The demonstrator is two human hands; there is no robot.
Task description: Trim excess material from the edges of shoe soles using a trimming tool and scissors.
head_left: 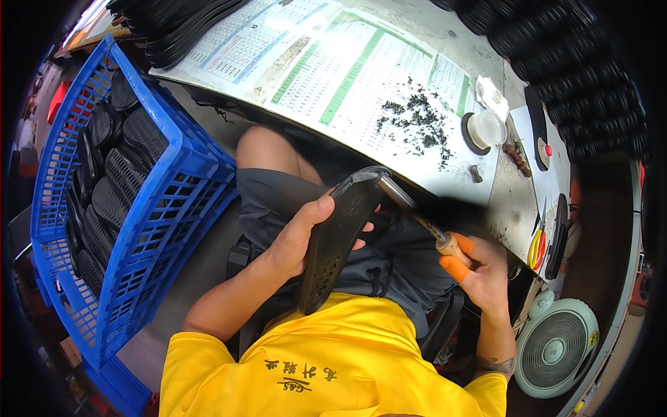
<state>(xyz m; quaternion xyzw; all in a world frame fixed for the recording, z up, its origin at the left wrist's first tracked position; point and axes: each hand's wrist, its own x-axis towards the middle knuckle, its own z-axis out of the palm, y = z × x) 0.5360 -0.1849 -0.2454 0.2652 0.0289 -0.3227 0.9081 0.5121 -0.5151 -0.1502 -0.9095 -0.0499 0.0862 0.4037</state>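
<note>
My left hand [299, 236] is wrapped round a black shoe sole [333, 243], tilted over my lap, with perforations toward its lower end. The fingertips show on the sole's far side. My right hand [479, 271], with orange covers on thumb and finger, grips a tool with a long metal shaft [401, 194] and a light brown handle [451, 244]. The shaft's end meets the upper end of the sole, where a thin dark curved edge [365, 172] shows. I cannot make out the exact tip.
Black scraps [420, 118] lie on paper charts on the table [511, 208], near a white tape roll [485, 130]. Yellow-and-red scissors [536, 247] sit at its right edge. A blue crate [170, 201] of black soles stands left, a fan [556, 347] at lower right.
</note>
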